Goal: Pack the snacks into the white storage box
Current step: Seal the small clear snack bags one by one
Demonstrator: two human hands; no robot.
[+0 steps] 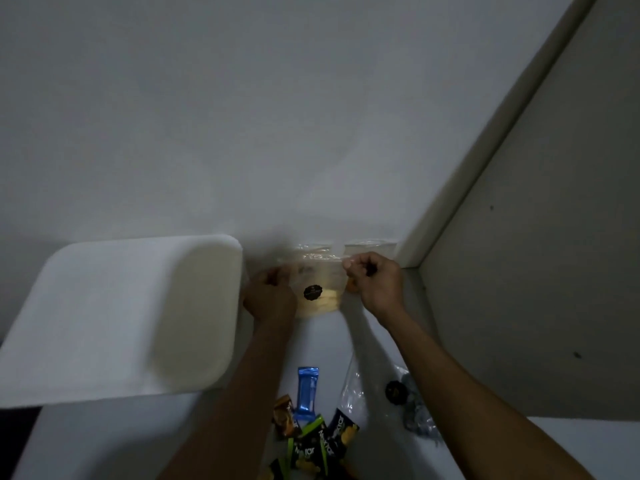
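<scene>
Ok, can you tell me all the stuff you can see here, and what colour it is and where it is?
White storage box: one, white, on the left of the white surface, beside the left hand.
Clear snack bag: one, see-through with pale yellow snacks and a dark round sticker, held up near the wall.
Blue wrapper: one, blue, lying between the arms.
Dark snack packets: several, black, green and orange, at the bottom middle.
Second clear bag: one, see-through with a dark sticker, right of the packets.
Left hand: grips the bag's left side.
Right hand: pinches the bag's top right.
</scene>
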